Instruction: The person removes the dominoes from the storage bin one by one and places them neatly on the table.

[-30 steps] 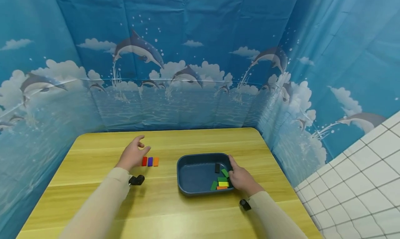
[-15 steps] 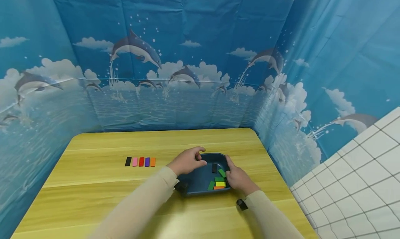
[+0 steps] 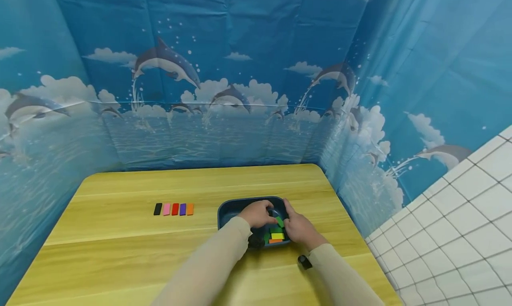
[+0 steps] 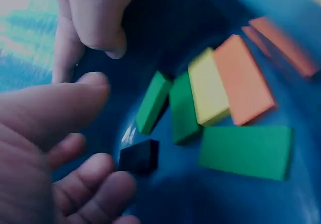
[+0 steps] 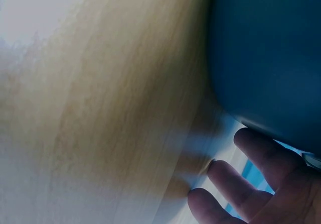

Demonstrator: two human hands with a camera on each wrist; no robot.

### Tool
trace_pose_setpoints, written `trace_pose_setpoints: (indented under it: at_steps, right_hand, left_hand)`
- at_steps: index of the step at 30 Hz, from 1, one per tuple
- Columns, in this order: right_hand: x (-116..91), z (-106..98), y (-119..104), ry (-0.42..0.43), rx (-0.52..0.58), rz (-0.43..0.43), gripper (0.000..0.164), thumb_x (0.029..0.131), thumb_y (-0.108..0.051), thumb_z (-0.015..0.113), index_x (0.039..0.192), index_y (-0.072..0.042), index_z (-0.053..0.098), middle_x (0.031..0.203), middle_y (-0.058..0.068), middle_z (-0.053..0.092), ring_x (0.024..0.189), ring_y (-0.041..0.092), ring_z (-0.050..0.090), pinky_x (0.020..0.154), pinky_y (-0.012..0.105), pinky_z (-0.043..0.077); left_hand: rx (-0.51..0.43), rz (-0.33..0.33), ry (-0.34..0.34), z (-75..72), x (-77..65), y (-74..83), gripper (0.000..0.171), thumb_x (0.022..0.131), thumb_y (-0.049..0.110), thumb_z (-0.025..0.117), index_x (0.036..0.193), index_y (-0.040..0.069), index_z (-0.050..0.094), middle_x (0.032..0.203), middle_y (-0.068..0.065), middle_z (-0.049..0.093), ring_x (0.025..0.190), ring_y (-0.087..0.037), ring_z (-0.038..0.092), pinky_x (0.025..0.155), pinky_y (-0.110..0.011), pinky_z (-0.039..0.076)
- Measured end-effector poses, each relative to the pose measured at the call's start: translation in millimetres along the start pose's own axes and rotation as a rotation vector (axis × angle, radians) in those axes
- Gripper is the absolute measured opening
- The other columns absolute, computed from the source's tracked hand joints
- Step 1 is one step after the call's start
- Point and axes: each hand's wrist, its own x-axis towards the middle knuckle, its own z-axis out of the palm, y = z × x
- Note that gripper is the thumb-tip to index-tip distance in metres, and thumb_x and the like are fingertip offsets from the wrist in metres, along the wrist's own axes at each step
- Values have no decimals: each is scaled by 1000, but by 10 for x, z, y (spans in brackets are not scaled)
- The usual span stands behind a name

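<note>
My left hand (image 3: 257, 213) reaches down into a dark blue tray (image 3: 240, 201), thumb and fingers apart. In the left wrist view its fingertips are close to a black block (image 4: 139, 156), with nothing between them. Beside that block lie several green blocks (image 4: 245, 151), a yellow block (image 4: 209, 86) and an orange block (image 4: 244, 80). My right hand (image 3: 302, 230) grips the tray's right side, thumb over the rim and other fingers (image 5: 235, 189) along the outer wall.
Left of the tray, a row on the wooden table (image 3: 120, 261) runs black block (image 3: 158, 208), pink block (image 3: 166, 209), red block (image 3: 175, 209), purple block (image 3: 182, 209), orange block (image 3: 190, 209). A dolphin-print curtain (image 3: 192, 133) hangs behind the table.
My left hand has moved right, from the row of blocks into the tray, uncovering the row's black and pink blocks. The right hand stays on the tray.
</note>
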Motion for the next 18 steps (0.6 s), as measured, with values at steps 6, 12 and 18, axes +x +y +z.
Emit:
trace_pose_setpoints:
  at_steps: [6,12,18]
  right_hand:
    - [-12,4,-5,0,-6,-9,67,109,-17,39,171,-12,13,89,15,73,61,18,52,72,38,48]
    - [-31,8,5,-19,40,-22,67,110,-16,37,171,-14,9,56,1,46,46,17,37,55,33,40]
    - [-41,23,15,-11,40,-25,67,110,-16,37,171,-14,10,55,0,45,46,17,37,54,32,38]
  left_hand:
    - [21,1,-10,53,75,-2,49,93,37,81,135,16,67,133,-3,70,96,-15,67,88,-40,58]
    - [16,-8,-74,134,117,33,52,90,37,85,132,13,67,131,-5,69,104,-18,67,92,-40,58]
    - [37,-20,-58,238,171,69,50,87,35,87,127,13,67,133,-8,66,102,-21,67,89,-39,58]
